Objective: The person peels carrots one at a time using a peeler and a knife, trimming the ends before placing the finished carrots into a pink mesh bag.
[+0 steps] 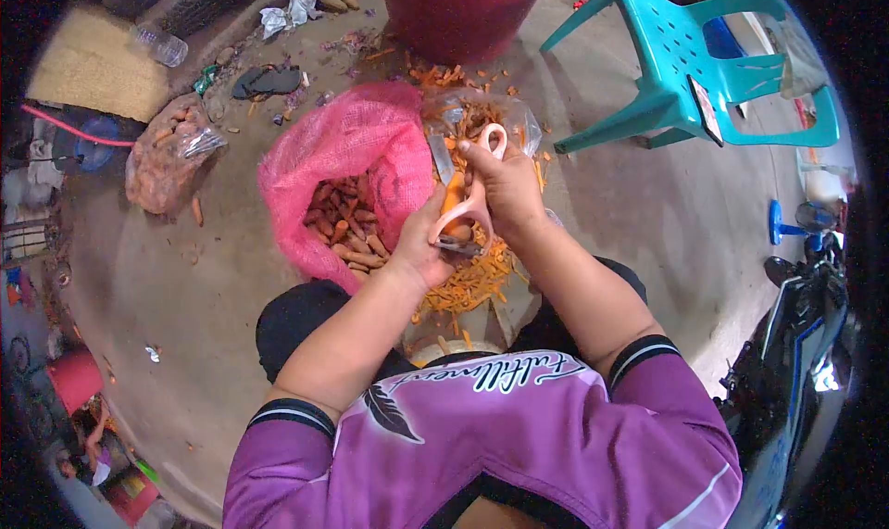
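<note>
My right hand [507, 182] is closed round the handle of a pale pink Y-shaped peeler [478, 195], its looped end sticking up past my thumb. The forked head lies over the lower end of an orange carrot [453, 195]. My left hand [424, 244] is closed on that carrot from the left and below, its fingertips partly hidden. Just beyond the carrot shows a flat grey strip [441, 158], perhaps a blade. Orange peelings [477, 283] are heaped beneath both hands. To the left, a pink mesh sack [347, 126] stands open with brownish unpeeled carrots [344, 216] inside.
A clear plastic bag [528, 126] lies just beyond my hands. Behind it stands a large red tub [463, 15]. A teal plastic chair [662, 56] is at right, with a motorcycle [787, 344] below. At left sit a filled bag [171, 163] and a dark slipper [266, 82].
</note>
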The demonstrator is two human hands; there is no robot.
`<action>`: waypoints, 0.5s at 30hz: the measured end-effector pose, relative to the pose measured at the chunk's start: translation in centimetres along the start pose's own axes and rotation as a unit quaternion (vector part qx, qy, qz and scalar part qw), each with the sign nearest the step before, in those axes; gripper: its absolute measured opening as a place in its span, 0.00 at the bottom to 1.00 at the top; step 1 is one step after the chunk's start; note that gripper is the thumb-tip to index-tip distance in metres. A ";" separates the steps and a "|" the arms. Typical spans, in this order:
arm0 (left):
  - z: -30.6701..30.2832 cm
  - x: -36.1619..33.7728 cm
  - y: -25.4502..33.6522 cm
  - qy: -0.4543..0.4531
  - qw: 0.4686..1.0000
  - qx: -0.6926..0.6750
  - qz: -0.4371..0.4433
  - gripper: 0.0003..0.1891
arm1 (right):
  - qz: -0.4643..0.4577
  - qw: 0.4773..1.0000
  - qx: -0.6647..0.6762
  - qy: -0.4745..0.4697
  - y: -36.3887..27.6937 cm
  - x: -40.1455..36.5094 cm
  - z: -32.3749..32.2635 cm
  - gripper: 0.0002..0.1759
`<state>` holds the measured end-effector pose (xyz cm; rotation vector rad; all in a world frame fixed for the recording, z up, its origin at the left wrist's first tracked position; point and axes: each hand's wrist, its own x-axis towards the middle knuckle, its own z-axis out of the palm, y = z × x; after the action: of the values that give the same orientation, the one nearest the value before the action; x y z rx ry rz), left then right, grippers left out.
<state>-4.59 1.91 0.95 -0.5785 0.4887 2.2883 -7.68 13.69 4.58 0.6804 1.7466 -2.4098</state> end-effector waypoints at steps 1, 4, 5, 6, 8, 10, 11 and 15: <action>1.4 -0.4 -0.1 0.017 1.000 0.002 0.008 0.15 | 0.004 1.000 0.017 0.003 -0.1 0.0 0.0 0.10; 1.3 0.0 -0.4 0.028 0.999 0.017 0.018 0.17 | 0.026 0.999 0.018 -0.007 0.3 0.6 -0.4 0.09; 1.0 0.2 -0.3 0.025 0.999 0.024 0.019 0.18 | 0.029 0.999 0.014 -0.014 0.3 0.8 -0.5 0.09; 0.8 0.3 -0.3 0.015 0.999 0.035 0.015 0.18 | 0.032 0.999 0.010 -0.020 0.3 1.1 -0.7 0.09; 0.9 0.3 -0.2 -0.003 0.998 0.055 0.006 0.19 | 0.046 0.999 0.009 -0.026 0.7 1.8 -0.9 0.09; 0.7 0.6 -0.2 -0.008 0.998 0.056 0.006 0.19 | 0.063 0.998 -0.008 -0.030 0.9 2.2 -1.3 0.09; 0.5 0.8 -0.2 -0.010 0.998 0.056 0.006 0.19 | 0.072 0.997 0.007 -0.034 0.8 2.1 -1.4 0.09; 0.1 1.3 -0.5 0.001 0.998 0.069 0.008 0.19 | 0.085 0.996 0.033 -0.022 0.2 1.4 -1.5 0.10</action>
<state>-5.10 3.03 0.25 -0.5098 0.6480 2.2479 -8.45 15.29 3.47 0.7452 1.5321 -2.3575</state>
